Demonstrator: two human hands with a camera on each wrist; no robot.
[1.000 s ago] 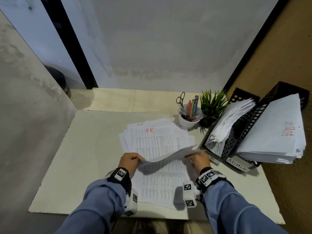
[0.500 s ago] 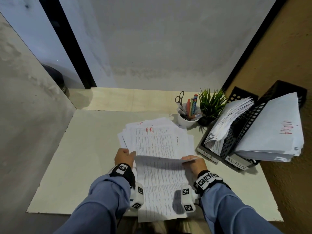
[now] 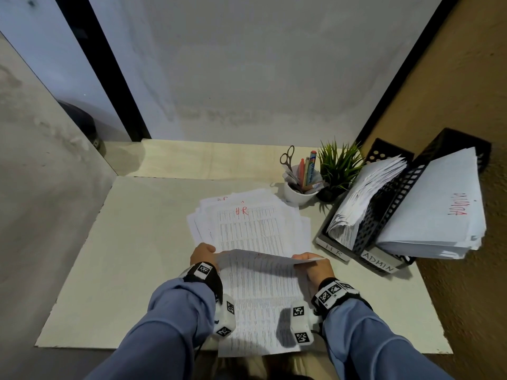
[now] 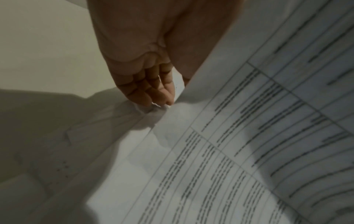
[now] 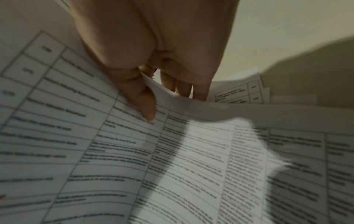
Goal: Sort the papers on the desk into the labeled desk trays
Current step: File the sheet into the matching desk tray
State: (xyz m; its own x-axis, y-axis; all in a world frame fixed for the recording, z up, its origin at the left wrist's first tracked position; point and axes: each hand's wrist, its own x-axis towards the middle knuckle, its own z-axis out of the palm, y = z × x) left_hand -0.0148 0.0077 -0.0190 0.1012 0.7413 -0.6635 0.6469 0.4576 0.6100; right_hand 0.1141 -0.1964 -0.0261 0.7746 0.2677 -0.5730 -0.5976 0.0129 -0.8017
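Observation:
A printed sheet (image 3: 260, 297) is held up over the desk's near edge, its top edge curling toward me. My left hand (image 3: 204, 253) pinches its upper left corner, and my right hand (image 3: 312, 266) pinches its upper right corner, thumb (image 5: 147, 106) on the printed face. In the left wrist view the fingers (image 4: 153, 91) lie under the sheet's edge (image 4: 220, 91). Behind it a loose pile of papers (image 3: 247, 223) lies on the desk, the top one marked HR in red. At the right stand two black trays: HR (image 3: 333, 249) and ADMIN (image 3: 380, 263), both full of papers.
A white cup (image 3: 297, 192) with scissors and pens and a small potted plant (image 3: 338, 168) stand behind the pile, left of the trays. The pale desk mat (image 3: 123, 256) ends at the near edge. Walls close in on the left and back.
Both hands have drawn the sheet off the pile toward me, so it now hangs over the desk's near edge. The HR-marked page beneath is more exposed.

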